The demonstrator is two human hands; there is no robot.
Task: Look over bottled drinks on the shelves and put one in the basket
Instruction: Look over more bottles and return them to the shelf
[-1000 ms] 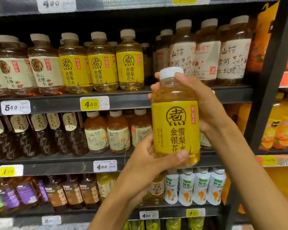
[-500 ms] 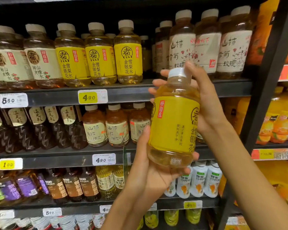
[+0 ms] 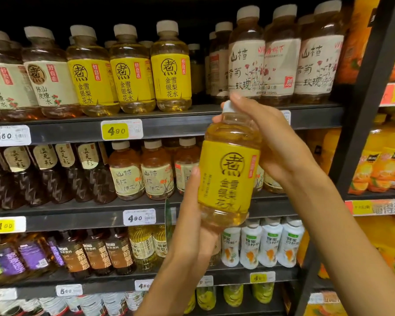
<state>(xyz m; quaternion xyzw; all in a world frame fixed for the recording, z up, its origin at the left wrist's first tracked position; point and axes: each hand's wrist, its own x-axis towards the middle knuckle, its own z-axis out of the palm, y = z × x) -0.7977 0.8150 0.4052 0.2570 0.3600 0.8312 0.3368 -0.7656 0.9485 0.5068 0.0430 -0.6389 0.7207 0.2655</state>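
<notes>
A yellow-labelled bottle of pale golden drink with a white cap is held up in front of the shelves, slightly tilted. My left hand cups its base from below, thumb up along the label's left side. My right hand grips its neck and shoulder from behind, fingers curled over the cap. The label's front with its round black emblem faces me. Three matching yellow bottles stand on the upper shelf. No basket is in view.
Dark metal shelves carry rows of tea bottles with price tags. White-labelled bottles stand upper right, small white bottles below the held one. A dark upright post divides off orange juice bottles on the right.
The bottle has been turned so its front emblem faces me again, and it sits lower against the shelves. The view has tilted up slightly.
</notes>
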